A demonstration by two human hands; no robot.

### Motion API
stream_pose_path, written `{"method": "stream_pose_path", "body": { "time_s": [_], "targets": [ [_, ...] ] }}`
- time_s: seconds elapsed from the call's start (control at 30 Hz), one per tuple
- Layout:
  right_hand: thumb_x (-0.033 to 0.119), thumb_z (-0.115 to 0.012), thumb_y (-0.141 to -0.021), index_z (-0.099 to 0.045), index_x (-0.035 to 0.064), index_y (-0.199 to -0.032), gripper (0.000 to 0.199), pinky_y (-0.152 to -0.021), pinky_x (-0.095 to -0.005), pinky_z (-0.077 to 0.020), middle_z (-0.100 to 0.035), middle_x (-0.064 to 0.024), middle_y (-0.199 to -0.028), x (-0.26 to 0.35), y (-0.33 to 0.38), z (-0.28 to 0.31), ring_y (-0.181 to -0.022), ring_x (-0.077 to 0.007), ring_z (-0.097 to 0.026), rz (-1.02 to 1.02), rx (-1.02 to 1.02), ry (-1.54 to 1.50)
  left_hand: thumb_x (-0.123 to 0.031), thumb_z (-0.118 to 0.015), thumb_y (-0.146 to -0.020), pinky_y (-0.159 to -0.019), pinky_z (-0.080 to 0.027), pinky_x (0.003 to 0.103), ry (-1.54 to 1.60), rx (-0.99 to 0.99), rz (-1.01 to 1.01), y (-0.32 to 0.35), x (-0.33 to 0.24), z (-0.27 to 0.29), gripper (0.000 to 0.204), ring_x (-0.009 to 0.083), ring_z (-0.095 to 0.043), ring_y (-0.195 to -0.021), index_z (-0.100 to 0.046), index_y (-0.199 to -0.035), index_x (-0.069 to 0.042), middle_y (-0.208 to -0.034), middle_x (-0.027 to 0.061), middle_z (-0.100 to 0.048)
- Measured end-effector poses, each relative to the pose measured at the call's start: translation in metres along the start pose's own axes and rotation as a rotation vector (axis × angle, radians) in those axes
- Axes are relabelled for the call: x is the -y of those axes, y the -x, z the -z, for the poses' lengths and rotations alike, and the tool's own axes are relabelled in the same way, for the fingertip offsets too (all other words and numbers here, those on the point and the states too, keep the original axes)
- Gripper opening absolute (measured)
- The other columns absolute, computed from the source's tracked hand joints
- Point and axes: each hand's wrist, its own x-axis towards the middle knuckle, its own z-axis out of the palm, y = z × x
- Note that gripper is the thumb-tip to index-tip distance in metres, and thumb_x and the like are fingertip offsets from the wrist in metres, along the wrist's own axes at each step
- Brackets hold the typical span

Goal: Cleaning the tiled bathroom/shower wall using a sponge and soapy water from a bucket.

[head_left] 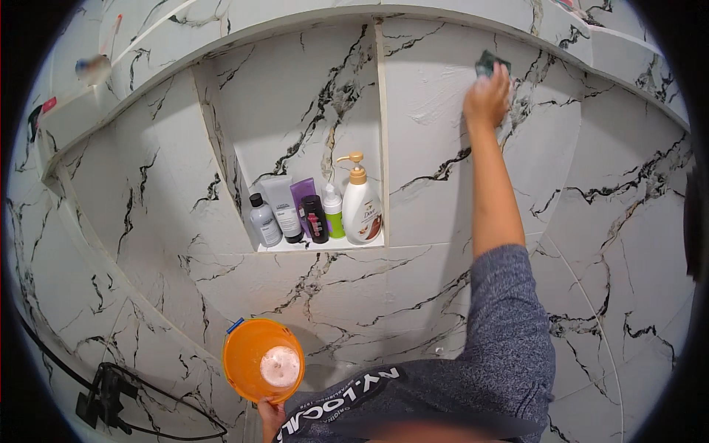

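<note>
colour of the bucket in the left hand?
Orange bucket, with pale foamy liquid inside, gripped at its lower rim by the left hand. Head view shows it.

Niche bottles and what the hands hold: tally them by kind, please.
Pump bottle, white with gold pump: 1
Other bottles and tubes in the niche: 5
Orange bucket, at the left hand: 1
Dark scrub pad, under the right hand: 1
Total: 8

This is a home bathroom, most likely a shower area. White marble-look wall tiles [310,295] with black veining cover every surface, and a recessed niche [295,133] far in the wall holds toiletry bottles [295,210], including a white pump bottle [360,203]. A black hose [111,391] lies near left.
</note>
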Motion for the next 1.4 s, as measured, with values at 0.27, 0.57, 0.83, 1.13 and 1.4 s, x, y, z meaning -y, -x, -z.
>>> {"method": "stream_pose_path", "body": {
  "time_s": [0.27,0.57,0.83,1.13,1.4],
  "targets": [
    [0.015,-0.049,-0.077,-0.054,0.0041,-0.095,0.022,-0.093,-0.0454,-0.0292,-0.052,-0.0127,-0.107,0.104,0.027,0.020,-0.108,-0.0290,-0.044,0.475,0.160,-0.284,-0.004,-0.043,-0.061,-0.082,-0.049,0.039,0.020,0.011,0.017,-0.010,-0.001,-0.006,0.047,0.0263,-0.056,-0.095,-0.046,-0.108,-0.002,-0.106,0.0107,-0.054],
    [0.024,-0.045,-0.080,-0.055,0.0042,-0.096,0.027,-0.090,-0.0435,-0.0322,-0.051,-0.0164,-0.108,0.056,-0.036,-0.021,-0.106,-0.0308,-0.044,-0.163,0.041,-0.019,-0.003,-0.043,-0.062,-0.079,-0.050,0.039,-0.014,0.000,0.106,-0.031,0.008,0.035,0.044,0.0261,-0.056,-0.094,-0.046,-0.106,-0.001,-0.103,0.0114,-0.054],
    [0.020,-0.047,-0.081,-0.055,0.0105,-0.101,0.024,-0.095,-0.0433,-0.0304,-0.051,-0.0059,-0.115,-0.004,0.064,0.038,-0.111,-0.0284,-0.044,0.562,0.331,-0.381,-0.001,-0.042,-0.062,-0.081,-0.049,0.038,0.068,-0.037,0.056,-0.019,0.037,0.008,0.044,0.0251,-0.056,-0.094,-0.046,-0.106,-0.001,-0.103,0.0116,-0.055],
    [0.014,-0.043,-0.080,-0.047,0.0142,-0.117,0.037,-0.103,-0.0439,-0.0147,-0.049,-0.0085,-0.118,0.012,0.016,0.026,-0.114,-0.0269,-0.039,0.004,0.177,-0.278,-0.003,-0.042,-0.062,-0.072,-0.053,0.035,0.022,-0.025,0.179,-0.005,0.065,-0.026,0.038,0.0238,-0.059,-0.084,-0.048,-0.100,-0.002,-0.096,0.0101,-0.056],
    [0.033,-0.043,-0.083,-0.034,0.0131,-0.129,0.051,-0.101,-0.0507,-0.0102,-0.031,-0.0067,-0.135,-0.094,0.021,0.057,-0.125,-0.0278,-0.026,-0.079,0.444,-0.089,-0.004,-0.041,-0.064,-0.076,-0.051,0.039,-0.040,0.046,0.101,0.010,0.090,-0.072,0.039,0.0240,-0.057,-0.090,-0.047,-0.102,-0.003,-0.100,0.0095,-0.055]
  ]
}}
